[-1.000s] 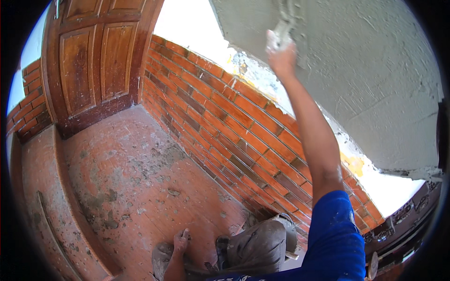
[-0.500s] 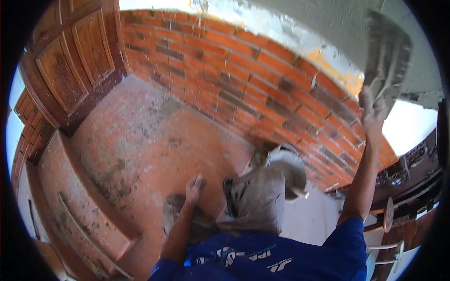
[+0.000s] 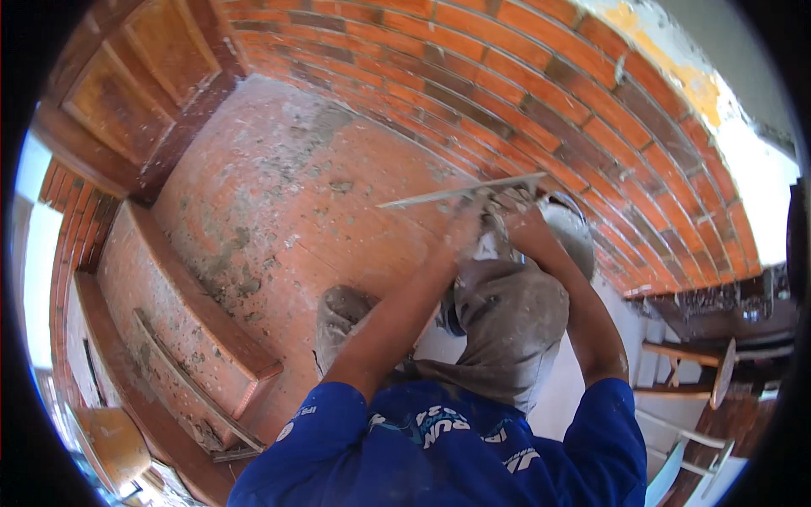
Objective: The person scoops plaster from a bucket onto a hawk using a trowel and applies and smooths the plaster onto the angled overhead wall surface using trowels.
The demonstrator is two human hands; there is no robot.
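A plastering trowel (image 3: 422,199) is seen nearly edge-on, its thin flat blade held low in front of my knees. Behind that blade my right hand (image 3: 522,215) has its fingers curled round the grip side. My left hand (image 3: 470,226) is close beside the right one, at the near side of the blade. Motion smears its fingers, so whether it grips the trowel too is unclear. Just beyond my right knee stands a grey-crusted bucket (image 3: 579,241), partly covered by my right forearm; its contents are hidden.
A brick wall (image 3: 541,110) rises ahead and to the right, with grey plaster (image 3: 726,51) above it. Mortar splatter dots the red floor (image 3: 338,228). Steps (image 3: 190,296) drop at the left, below a wooden door (image 3: 152,76). A wooden stool (image 3: 718,372) and chair stand at right.
My right hand has come down from the plastered upper wall with the trowel, to near the bucket. My left hand has moved up and right from beside my knee to meet it. The view has shifted.
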